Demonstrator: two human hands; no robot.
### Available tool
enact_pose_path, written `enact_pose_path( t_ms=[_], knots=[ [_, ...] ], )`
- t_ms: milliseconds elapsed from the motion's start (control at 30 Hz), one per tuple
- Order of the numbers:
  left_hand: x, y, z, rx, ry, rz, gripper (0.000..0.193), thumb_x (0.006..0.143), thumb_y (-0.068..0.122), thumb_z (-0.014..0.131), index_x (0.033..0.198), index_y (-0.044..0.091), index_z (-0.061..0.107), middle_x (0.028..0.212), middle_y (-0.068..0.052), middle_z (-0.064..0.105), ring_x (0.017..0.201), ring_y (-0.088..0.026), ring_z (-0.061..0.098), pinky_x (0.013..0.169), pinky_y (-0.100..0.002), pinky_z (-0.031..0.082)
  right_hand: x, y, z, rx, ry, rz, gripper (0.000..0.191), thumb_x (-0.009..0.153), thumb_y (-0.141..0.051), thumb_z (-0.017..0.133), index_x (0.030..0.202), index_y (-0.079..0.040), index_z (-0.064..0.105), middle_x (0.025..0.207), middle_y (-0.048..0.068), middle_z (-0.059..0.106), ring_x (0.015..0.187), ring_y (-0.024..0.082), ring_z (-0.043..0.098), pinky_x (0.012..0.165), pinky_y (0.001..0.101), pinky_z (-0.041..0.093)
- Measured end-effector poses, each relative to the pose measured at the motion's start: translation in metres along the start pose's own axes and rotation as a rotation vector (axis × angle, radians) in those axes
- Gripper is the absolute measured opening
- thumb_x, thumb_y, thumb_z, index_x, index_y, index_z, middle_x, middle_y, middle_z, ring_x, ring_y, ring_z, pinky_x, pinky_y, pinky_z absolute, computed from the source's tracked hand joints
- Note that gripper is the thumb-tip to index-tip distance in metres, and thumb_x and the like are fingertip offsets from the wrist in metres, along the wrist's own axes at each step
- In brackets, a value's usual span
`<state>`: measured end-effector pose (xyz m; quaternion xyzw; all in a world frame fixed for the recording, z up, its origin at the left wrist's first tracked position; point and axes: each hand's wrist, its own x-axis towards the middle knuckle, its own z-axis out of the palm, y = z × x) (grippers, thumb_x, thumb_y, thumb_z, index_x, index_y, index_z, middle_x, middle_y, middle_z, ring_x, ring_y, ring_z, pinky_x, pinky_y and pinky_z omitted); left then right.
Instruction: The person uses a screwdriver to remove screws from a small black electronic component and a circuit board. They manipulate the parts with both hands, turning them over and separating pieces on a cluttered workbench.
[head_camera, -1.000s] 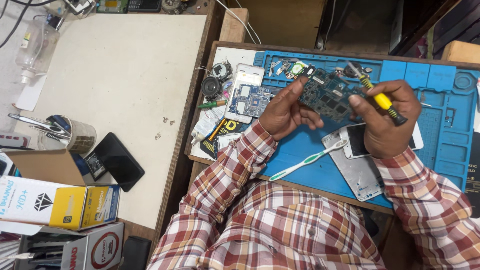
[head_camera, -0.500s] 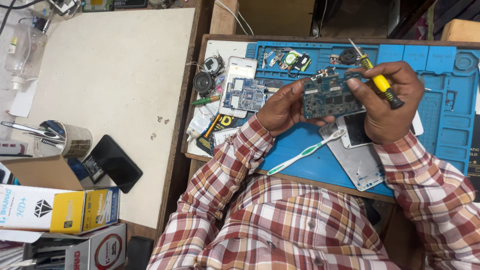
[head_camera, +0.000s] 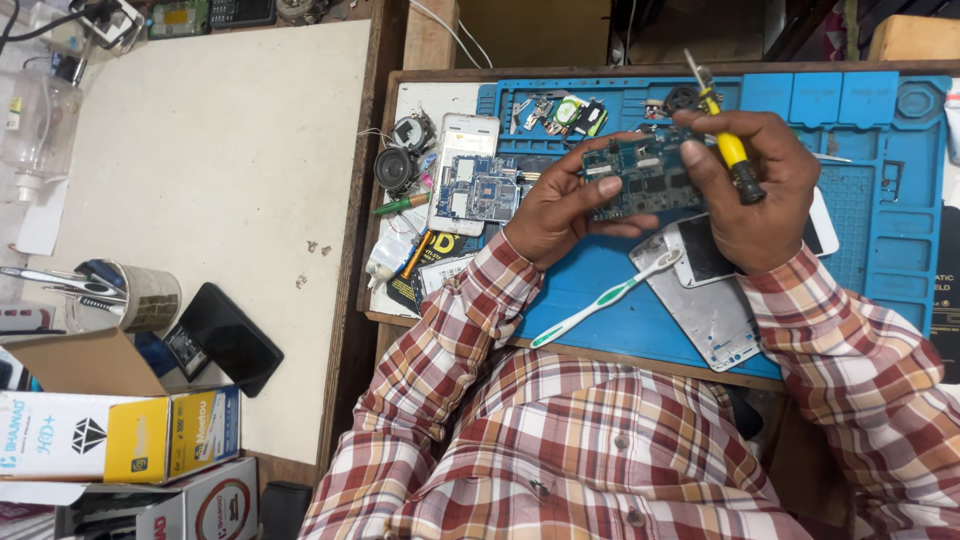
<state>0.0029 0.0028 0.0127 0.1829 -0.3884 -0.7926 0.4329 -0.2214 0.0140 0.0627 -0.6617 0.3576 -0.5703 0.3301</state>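
Observation:
My left hand (head_camera: 556, 208) grips a dark blue-green circuit board (head_camera: 636, 180) by its left side, holding it above the blue work mat (head_camera: 880, 200). My right hand (head_camera: 762, 190) touches the board's right side and also holds a yellow-handled screwdriver (head_camera: 728, 140), its metal shaft pointing up and away. A white phone shell (head_camera: 712, 315) and a phone with a dark screen (head_camera: 705, 255) lie on the mat under my right hand. A white and green toothbrush (head_camera: 600, 300) rests diagonally on the mat below the board.
An opened white phone with an exposed board (head_camera: 468, 180), small speakers (head_camera: 397, 168) and loose parts lie left on the mat. A tin of tools (head_camera: 140, 295), a black phone (head_camera: 225, 338) and cardboard boxes (head_camera: 120, 435) sit on the pale table (head_camera: 210, 150) to the left.
Both hands have shifted slightly with the board; the screwdriver now stands more upright in my right hand. The camera view has moved a little.

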Motion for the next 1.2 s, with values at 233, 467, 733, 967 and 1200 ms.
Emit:
enact_pose_path(
  t_ms=[233,467,733,967,1200],
  knots=[
    [0.006,-0.002,-0.008,0.075,0.26,0.18,0.035,0.109,0.014,0.059,0.141,0.004,0.049,0.125,-0.021,0.071,0.107,-0.033,0.075,0.087,-0.038,0.067,-0.004,0.002,-0.012,-0.193,0.031,-0.188,0.033,0.118,-0.021,0.058,0.14,0.003,0.064,0.111,0.018,0.075,0.101,0.02,0.074,0.089,0.0304,0.057],
    [0.005,0.003,-0.004,0.082,0.327,0.224,0.031,0.108,0.014,0.059,0.137,0.003,0.052,0.124,-0.019,0.072,0.107,-0.03,0.075,0.088,-0.036,0.066,-0.009,0.0,-0.009,-0.235,-0.231,-0.268,0.028,0.11,-0.016,0.059,0.131,0.0,0.07,0.09,0.013,0.075,0.088,0.019,0.073,0.091,0.0361,0.059],
    [0.004,0.003,-0.003,0.117,0.288,0.202,0.03,0.108,0.015,0.059,0.134,0.002,0.053,0.12,-0.02,0.073,0.104,-0.029,0.076,0.087,-0.037,0.067,-0.004,-0.009,0.0,-0.245,-0.296,-0.176,0.028,0.106,-0.01,0.062,0.131,0.001,0.068,0.105,0.016,0.075,0.094,0.021,0.075,0.078,0.0291,0.058],
    [0.002,0.0,-0.008,0.108,0.315,0.217,0.029,0.108,0.014,0.06,0.133,0.001,0.054,0.119,-0.02,0.073,0.1,-0.029,0.077,0.082,-0.036,0.067,-0.005,-0.005,-0.001,-0.249,-0.217,-0.138,0.026,0.111,-0.009,0.061,0.135,0.0,0.069,0.102,0.015,0.075,0.09,0.019,0.075,0.077,0.0281,0.058],
    [0.002,0.003,-0.002,0.093,0.313,0.259,0.039,0.105,0.013,0.064,0.141,0.001,0.052,0.123,-0.017,0.072,0.1,-0.029,0.076,0.082,-0.036,0.067,-0.005,-0.014,-0.001,-0.324,-0.217,-0.197,0.027,0.103,-0.011,0.064,0.127,-0.003,0.072,0.101,0.014,0.077,0.088,0.021,0.076,0.077,0.0303,0.059]
  ],
)
